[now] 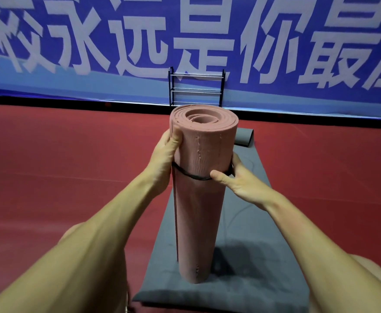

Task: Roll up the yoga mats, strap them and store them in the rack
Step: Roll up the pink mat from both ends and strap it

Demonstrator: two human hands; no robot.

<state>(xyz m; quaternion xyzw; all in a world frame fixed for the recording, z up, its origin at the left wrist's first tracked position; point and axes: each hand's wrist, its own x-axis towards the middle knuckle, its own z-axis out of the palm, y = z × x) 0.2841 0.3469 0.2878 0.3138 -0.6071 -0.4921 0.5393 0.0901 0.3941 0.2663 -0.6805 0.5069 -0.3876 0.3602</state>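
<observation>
The left hand (164, 152) curls round the pink mat (198, 211) at 9 o'clock; the right hand (237, 180) pinches the strap (191, 176) at 3 o'clock. The slanted strap may slip, opening the roll.

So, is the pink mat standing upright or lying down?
Upright. The rolled pink mat stands on end on the grey mat, its spiral end up; the left hand and right hand hold its sides.

**Rolled, strapped, standing on end**

The pink rolled foam yoga mat (202, 199) stands upright on the flat grey yoga mat (252, 233), whose far end is curled up. A thin black strap (191, 176) circles its upper part. The black metal rack with silver bars (196, 89) stands well beyond both.
</observation>
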